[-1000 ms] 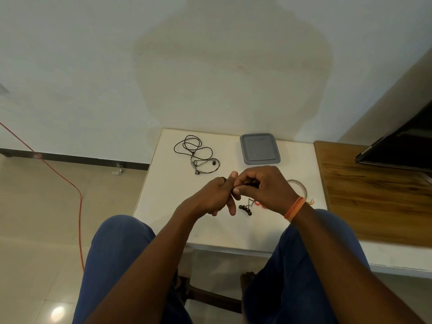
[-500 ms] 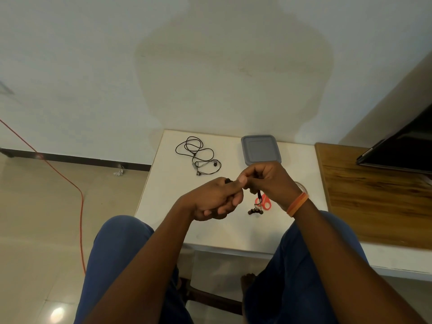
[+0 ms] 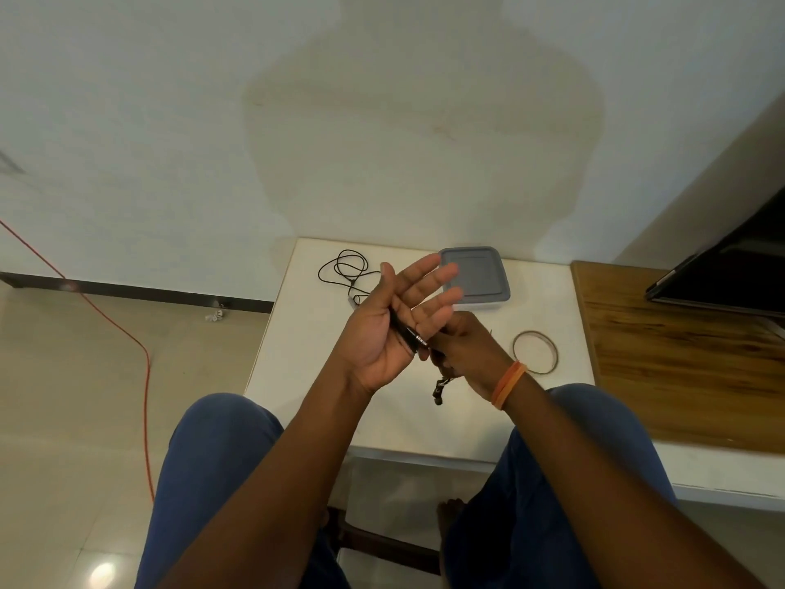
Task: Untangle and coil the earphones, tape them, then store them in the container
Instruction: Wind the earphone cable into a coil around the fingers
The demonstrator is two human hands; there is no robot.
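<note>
My left hand (image 3: 395, 325) is raised palm up with its fingers straight and spread. A black earphone cable with a metal plug (image 3: 414, 337) lies across the palm. My right hand (image 3: 467, 350) sits just behind and below it, fingers curled round the rest of that cable. The earbuds (image 3: 437, 393) dangle under the right wrist. A second, tangled pair of black earphones (image 3: 340, 265) lies at the table's far left. The grey lidded container (image 3: 480, 274) stands at the far edge, partly behind my left fingers. A tape roll (image 3: 552, 354) lies to the right of my hands.
The small white table (image 3: 297, 333) stands against the wall, with my knees under its near edge. A wooden surface (image 3: 679, 354) adjoins it on the right, with a dark screen (image 3: 730, 274) on it. A red cord (image 3: 144, 376) runs across the floor on the left.
My left hand went from pinching the cable with curled fingers to a flat, raised palm. The right hand dropped lower behind it. The red scissors seen earlier are now hidden.
</note>
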